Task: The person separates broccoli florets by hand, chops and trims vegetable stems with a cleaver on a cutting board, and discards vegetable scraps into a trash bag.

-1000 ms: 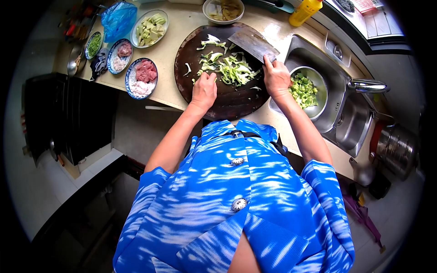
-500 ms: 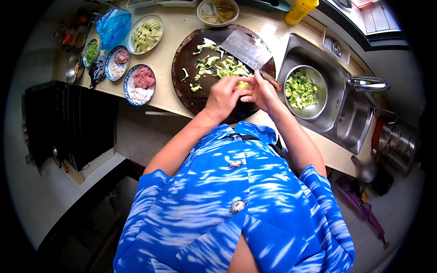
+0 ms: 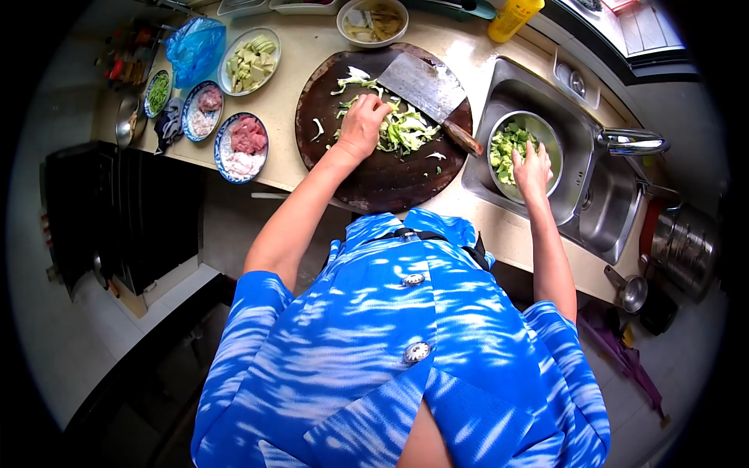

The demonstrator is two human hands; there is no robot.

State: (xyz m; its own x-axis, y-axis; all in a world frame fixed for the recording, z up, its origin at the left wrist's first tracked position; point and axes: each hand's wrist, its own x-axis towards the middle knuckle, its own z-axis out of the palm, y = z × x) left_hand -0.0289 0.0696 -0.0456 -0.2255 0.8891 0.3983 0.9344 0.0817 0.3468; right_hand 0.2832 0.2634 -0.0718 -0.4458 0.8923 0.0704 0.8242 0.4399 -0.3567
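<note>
On the round dark cutting board (image 3: 374, 183), my left hand (image 3: 363, 131) has its fingers drawn together on pale green vegetable trimmings (image 3: 407, 131). Exactly how much it grips is hidden under the fingers. My right hand (image 3: 532, 170) is inside the rim of a steel bowl (image 3: 551, 139), fingers spread over chopped green vegetable pieces (image 3: 507, 142). A cleaver (image 3: 425, 84) lies flat at the board's upper right, its wooden handle pointing toward the sink. More trimmings are scattered around the blade and the left hand.
The bowl stands in a steel sink (image 3: 490, 101) with a faucet (image 3: 636, 142). Left of the board are a bowl of meat and white paste (image 3: 248, 136), a plate of pale chunks (image 3: 269, 66) and a blue plastic bag (image 3: 195, 48). A yellow bottle (image 3: 515, 17) stands behind.
My hands were together over the board's near right part, around a green piece. Now they are apart: the left has moved up-left onto the trimmings, the right across into the steel bowl.
</note>
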